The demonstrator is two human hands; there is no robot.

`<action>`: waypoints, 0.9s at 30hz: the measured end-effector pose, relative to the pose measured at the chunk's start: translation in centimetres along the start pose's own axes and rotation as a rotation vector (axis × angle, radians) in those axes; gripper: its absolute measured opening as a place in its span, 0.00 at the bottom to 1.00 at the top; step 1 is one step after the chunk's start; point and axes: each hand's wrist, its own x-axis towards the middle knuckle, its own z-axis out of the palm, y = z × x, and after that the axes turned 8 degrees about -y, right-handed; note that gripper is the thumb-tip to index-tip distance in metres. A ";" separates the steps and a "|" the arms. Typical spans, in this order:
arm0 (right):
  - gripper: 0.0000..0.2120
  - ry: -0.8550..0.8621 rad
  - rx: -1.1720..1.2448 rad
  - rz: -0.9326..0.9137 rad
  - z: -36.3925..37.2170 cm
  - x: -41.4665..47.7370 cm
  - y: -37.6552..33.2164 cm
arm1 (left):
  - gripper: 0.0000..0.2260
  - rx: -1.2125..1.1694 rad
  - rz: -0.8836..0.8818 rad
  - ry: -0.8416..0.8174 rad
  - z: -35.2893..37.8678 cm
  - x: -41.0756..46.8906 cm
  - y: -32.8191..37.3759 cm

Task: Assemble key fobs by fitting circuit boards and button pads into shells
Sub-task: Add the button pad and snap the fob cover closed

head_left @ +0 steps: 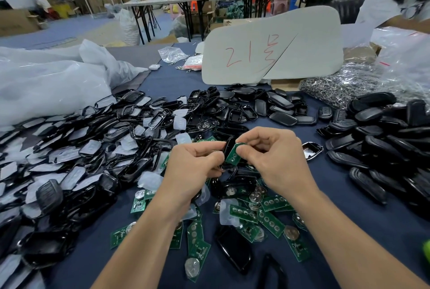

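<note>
Green, round-contact circuit board (233,155) in right hand (277,160) pinch; glossy black shell (228,146) in left hand (195,163) grip.

Red handwritten "21" plus one more handwritten character, not surely legible, on pale grey board (272,46) propped at far edge of table (169,79). Print on green circuit boards (271,221) near front edge too small to read.
</note>
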 end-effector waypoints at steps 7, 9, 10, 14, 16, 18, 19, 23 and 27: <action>0.08 0.073 -0.039 -0.002 0.4 -0.1 -0.1 | 0.21 -0.011 0.055 -0.064 0.3 -0.2 0.3; 0.08 0.079 -0.048 -0.008 0.4 -0.1 -0.1 | 0.20 -0.021 0.069 -0.073 0.4 -0.4 0.4; 0.08 0.075 -0.049 -0.013 0.4 -0.2 -0.2 | 0.20 -0.019 0.072 -0.061 0.4 -0.4 0.3; 0.07 0.083 -0.125 -0.034 0.7 -0.5 -0.1 | 0.18 -0.012 0.052 0.054 0.9 -0.3 -0.2; 0.09 0.116 -0.194 -0.034 0.9 -0.5 -0.2 | 0.17 -0.019 0.044 0.097 1.1 -0.3 -0.3; 0.18 0.126 -0.221 0.000 1.0 -0.3 -0.1 | 0.18 -0.024 0.049 0.125 1.1 -0.3 -0.3; 0.21 0.117 -0.221 0.027 0.9 -0.3 0.0 | 0.19 -0.025 0.056 0.135 1.1 -0.3 -0.3; 0.04 -0.041 -0.087 0.125 0.7 0.1 0.1 | 0.22 0.001 0.103 0.109 1.0 -0.4 0.0; 0.09 -0.106 0.031 0.122 0.3 0.1 0.2 | 0.18 0.292 0.189 0.033 1.5 -0.3 -0.2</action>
